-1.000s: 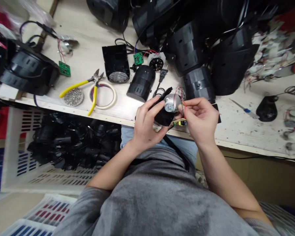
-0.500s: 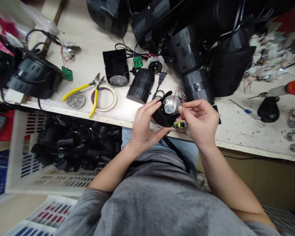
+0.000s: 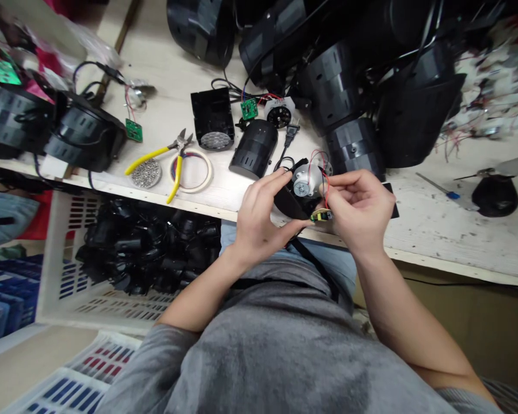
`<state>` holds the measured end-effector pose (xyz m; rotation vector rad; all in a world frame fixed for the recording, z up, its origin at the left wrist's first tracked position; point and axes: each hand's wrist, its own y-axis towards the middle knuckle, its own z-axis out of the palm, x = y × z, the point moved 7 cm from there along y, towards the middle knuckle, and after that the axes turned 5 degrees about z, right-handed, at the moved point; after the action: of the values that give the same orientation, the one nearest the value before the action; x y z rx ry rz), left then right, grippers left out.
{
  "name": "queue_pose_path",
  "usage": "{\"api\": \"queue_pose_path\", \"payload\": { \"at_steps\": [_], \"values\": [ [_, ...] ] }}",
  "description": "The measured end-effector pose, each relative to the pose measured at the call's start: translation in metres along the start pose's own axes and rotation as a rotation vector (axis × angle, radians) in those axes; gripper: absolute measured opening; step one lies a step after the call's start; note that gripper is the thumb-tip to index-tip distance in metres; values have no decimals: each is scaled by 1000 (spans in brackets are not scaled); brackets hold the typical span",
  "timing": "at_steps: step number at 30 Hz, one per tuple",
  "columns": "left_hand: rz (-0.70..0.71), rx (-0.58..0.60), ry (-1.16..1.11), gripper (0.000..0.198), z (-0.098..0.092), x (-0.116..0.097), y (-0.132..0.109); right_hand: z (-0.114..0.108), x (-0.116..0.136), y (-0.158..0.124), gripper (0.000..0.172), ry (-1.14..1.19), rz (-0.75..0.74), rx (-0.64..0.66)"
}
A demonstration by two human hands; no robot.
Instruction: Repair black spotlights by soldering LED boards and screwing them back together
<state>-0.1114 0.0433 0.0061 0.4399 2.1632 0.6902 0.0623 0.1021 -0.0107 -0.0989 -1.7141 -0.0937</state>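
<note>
The motor [image 3: 304, 183] is sitting in a black housing [image 3: 288, 202] above the front edge of the counter [image 3: 435, 230]; whether the housing is touching the counter cannot be told. Red wires [image 3: 327, 194] are running from the motor area toward the right. A small circuit board [image 3: 322, 215] with a yellow component is lying below the motor, between the two hands.

The left hand [image 3: 263, 215] is gripping the housing from the left, its thumb extending toward the board. The right hand [image 3: 362, 210] is pinching the red wires between thumb and forefinger. The hands are staying apart from each other.

Beyond the housing, a power plug [image 3: 290, 135] and a black cover [image 3: 254, 148] are resting on the counter. A green board [image 3: 249, 108] is lying behind the cover. To the left, yellow-handled pliers [image 3: 181, 144] are lying across a tape ring [image 3: 209, 172] and a dish of small metal parts [image 3: 145, 174]. To the right, a blue-collared tool [image 3: 453, 195] is lying near a black teardrop-shaped object [image 3: 495, 196]. Below the counter, a white crate [image 3: 45, 276] is holding black parts [image 3: 142, 247].
</note>
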Motion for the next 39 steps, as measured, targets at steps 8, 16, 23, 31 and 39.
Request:
{"api": "queue_pose_path", "payload": {
  "at_steps": [8, 16, 23, 31, 39],
  "values": [
    [-21, 25, 18, 77, 1, 0, -1, 0, -5, 0, 11, 8, -8, 13],
    [-8, 39, 5, 77, 2, -1, 1, -2, -4, 0, 7, -2, -11, 34],
    [-3, 18, 3, 70, 1, -3, 3, -3, -6, -2, 7, -10, -31, 12],
    [-56, 42, 0, 72, 2, -2, 1, -3, -6, -9, 4, -55, -101, -38],
    [-7, 39, 6, 67, 0, -5, 4, -4, -6, -7, 4, -84, -106, -20]
  ]
}}
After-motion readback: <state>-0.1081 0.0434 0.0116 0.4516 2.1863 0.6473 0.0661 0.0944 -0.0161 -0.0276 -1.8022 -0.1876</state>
